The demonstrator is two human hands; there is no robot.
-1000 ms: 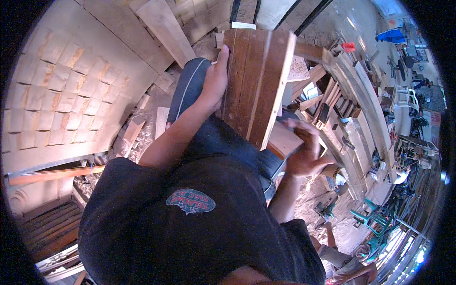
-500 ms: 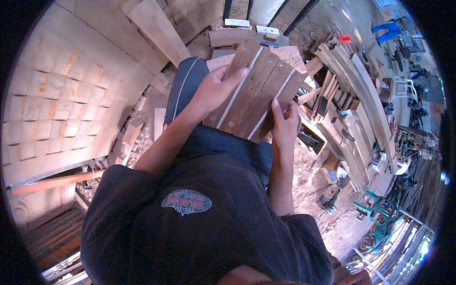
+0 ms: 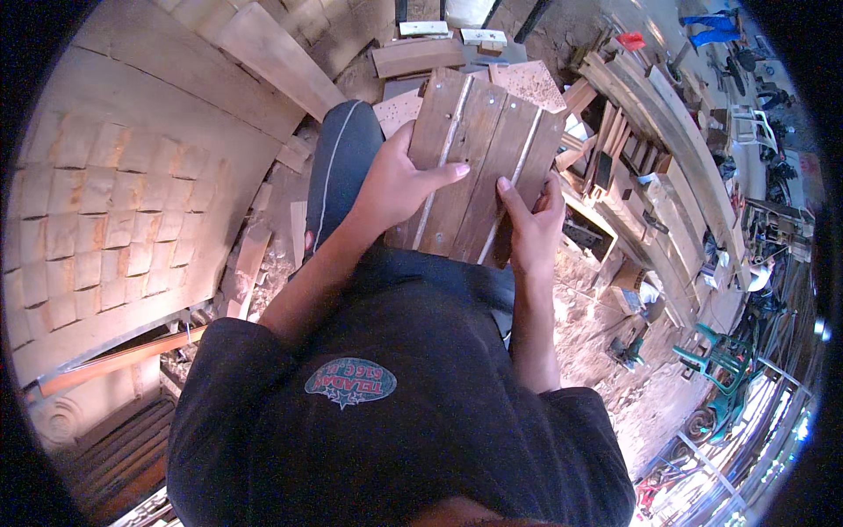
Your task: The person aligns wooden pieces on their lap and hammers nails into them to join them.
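Floor [image 3: 606, 325]: bare dirt, strewn with sawdust and shavings. Far centre, a short plank [image 3: 417, 55] lies flat, two pale blocks [image 3: 452, 32] just beyond it. A chipboard piece [image 3: 527, 83] lies to the right of the plank. Right, long timbers [image 3: 654, 105] stacked in a row. Left, offcuts [image 3: 250, 255] lie near a curved tiled slab [image 3: 114, 202]. Near right, a green frame [image 3: 724, 369] stands on the dirt.

brick wall [image 3: 97, 220] | sawdust floor [image 3: 597, 325] | stacked planks [image 3: 667, 132] | daylight at right

head fisheye cam, looks steeply down, close on torso [image 3: 386, 422]
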